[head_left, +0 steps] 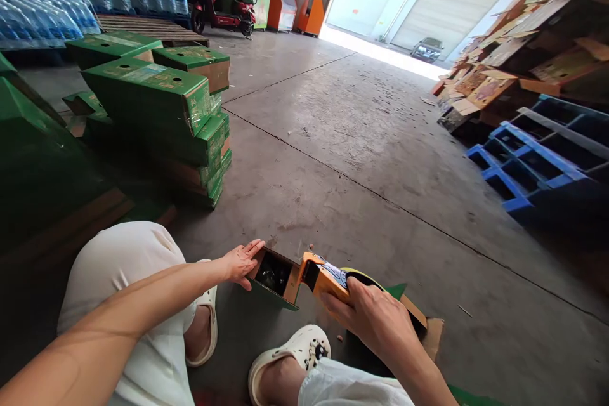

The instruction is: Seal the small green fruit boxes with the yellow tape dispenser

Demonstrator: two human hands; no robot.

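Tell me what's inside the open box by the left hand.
The open box holds dark, glossy contents, too dim to identify; shadow and the box's own walls hide its bottom.

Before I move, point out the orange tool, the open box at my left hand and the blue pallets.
Orange tool (328, 283), head view: on its orange body.
Open box (292, 285), head view: brown inner end wall.
Blue pallets (516, 204), head view: a lower plank.

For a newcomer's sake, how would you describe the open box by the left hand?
From the stack of green cardboard boxes, go down the grey concrete floor to the bare left hand. It touches a small green cardboard box. Unlike the stacked boxes, this one is open, with an orange handheld tool at its right end.
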